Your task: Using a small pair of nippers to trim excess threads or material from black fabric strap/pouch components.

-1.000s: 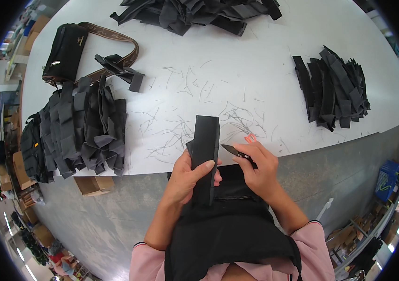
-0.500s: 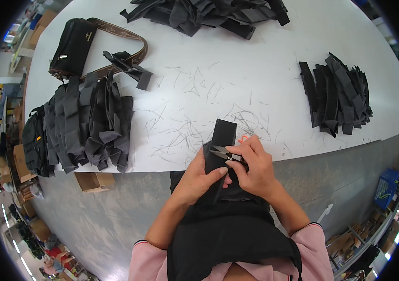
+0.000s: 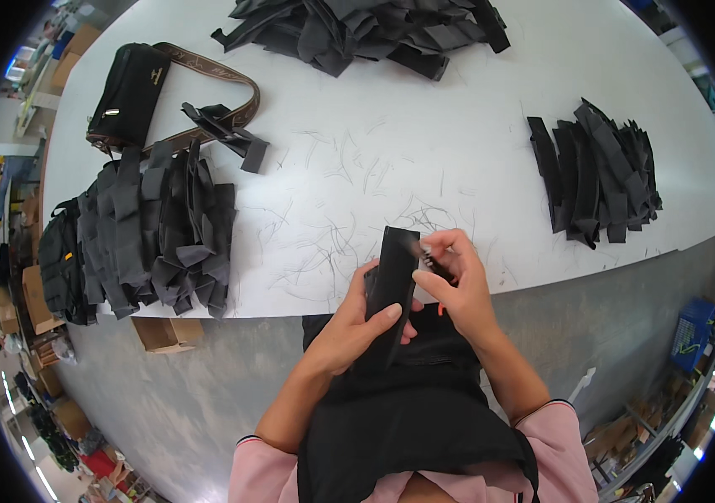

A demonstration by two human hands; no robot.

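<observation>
My left hand (image 3: pixel 356 329) grips a long black fabric strip (image 3: pixel 391 277) upright over the near edge of the white table (image 3: pixel 491 126). My right hand (image 3: pixel 456 281) holds small thread snips (image 3: pixel 431 258) with their tip against the strip's upper right edge. Both hands are close together above my black apron. The snips' blades are mostly hidden by my fingers.
A stack of black strips (image 3: pixel 596 172) lies at the right, a bigger layered pile (image 3: pixel 143 235) at the left, and another heap (image 3: pixel 366 29) at the far edge. A black bag with a brown strap (image 3: pixel 131 92) sits far left. Cut threads litter the tabletop. A cardboard box (image 3: pixel 164 334) stands on the floor.
My right hand has brought the snips from beside the strip onto its upper edge. The strip has been raised a little and the view has shifted slightly.
</observation>
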